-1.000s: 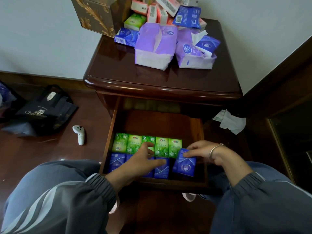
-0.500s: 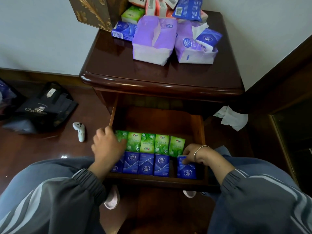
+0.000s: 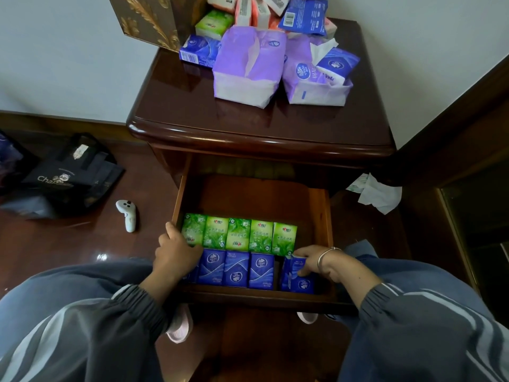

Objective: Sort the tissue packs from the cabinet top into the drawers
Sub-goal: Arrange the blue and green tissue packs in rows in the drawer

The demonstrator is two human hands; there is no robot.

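The open wooden drawer (image 3: 319, 216) holds a back row of green tissue packs (image 3: 239, 234) and a front row of blue tissue packs (image 3: 237, 268). My left hand (image 3: 175, 253) rests at the row's left end, fingers on the leftmost green and blue packs. My right hand (image 3: 316, 261) is shut on the rightmost blue pack (image 3: 296, 277), which stands slightly apart from the row. On the cabinet top (image 3: 248, 125) lie two big purple tissue bags (image 3: 248, 70), plus blue, green and pink packs (image 3: 253, 12) heaped behind them.
A brown and gold box (image 3: 148, 20) stands at the cabinet's back left. On the floor to the left lie a white controller (image 3: 126, 215) and a black bag (image 3: 68, 175). Crumpled white tissue (image 3: 377, 194) lies to the right of the cabinet.
My left hand moved from the middle of the blue row to its left end. My right hand set the blue pack down at the row's right end and stays on it.
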